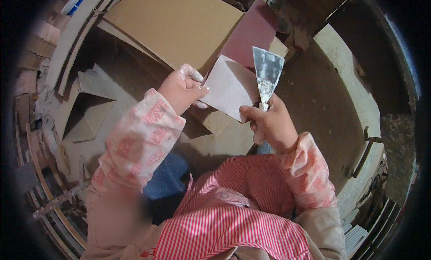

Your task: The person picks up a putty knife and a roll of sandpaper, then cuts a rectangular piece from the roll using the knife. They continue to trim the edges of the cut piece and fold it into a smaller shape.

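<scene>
A pale grey sheet (229, 84), which looks like sandpaper, is stretched between my two hands. My left hand (183, 86) pinches its left edge between thumb and fingers, and white powder coats the fingertips. At the sheet's lower right corner, my right hand (272, 123) grips it under the thumb. The same hand also holds a putty knife (268, 69), its blade pointing up and away from me and smeared with whitish residue. Beyond the pale sheet lies a dark red sheet (247, 34), partly overlapped by it in view.
A large tan board (178, 24) lies ahead on the left. An opened cardboard box (89, 116) stands at left, near several stacked strips (50, 206). On the right are a curved pale panel edge (357, 71) and a dark bracket-like piece (365, 152). A white-and-blue tub (72, 4) sits far left.
</scene>
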### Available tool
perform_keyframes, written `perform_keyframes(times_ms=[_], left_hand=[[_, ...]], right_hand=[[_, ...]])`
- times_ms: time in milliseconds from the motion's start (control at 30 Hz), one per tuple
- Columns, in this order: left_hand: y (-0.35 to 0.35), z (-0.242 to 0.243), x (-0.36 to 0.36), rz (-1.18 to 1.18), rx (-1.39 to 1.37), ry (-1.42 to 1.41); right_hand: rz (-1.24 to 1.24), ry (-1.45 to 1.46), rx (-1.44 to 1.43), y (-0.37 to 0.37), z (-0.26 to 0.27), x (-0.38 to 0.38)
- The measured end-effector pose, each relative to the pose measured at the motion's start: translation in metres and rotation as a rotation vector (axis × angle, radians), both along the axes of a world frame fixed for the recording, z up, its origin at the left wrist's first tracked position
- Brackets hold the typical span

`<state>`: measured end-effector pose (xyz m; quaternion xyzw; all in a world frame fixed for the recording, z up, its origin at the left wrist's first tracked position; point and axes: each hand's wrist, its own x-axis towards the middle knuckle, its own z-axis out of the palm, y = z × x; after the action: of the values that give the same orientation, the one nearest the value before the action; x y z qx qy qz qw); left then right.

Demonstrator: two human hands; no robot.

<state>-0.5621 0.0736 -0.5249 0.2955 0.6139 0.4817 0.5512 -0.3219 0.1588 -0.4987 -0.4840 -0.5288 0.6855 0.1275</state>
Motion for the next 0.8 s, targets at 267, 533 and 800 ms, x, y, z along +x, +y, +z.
perform_keyframes(times_ms=[267, 533, 800], left_hand=[[0.014, 0.0, -0.017, -0.13, -0.142, 0.088], [0.021, -0.014, 0.0, -0.099, -0.208, 0.271], [0.013, -0.015, 0.014, 0.02, -0.089, 0.465]], right_hand=[[-0.216, 0.131, -0.135, -0.008, -0.019, -0.013], [-0.185, 0.065, -0.066, -0.007, -0.018, -0.012], [-0.159, 0.08, 0.08, -0.008, -0.03, -0.008]])
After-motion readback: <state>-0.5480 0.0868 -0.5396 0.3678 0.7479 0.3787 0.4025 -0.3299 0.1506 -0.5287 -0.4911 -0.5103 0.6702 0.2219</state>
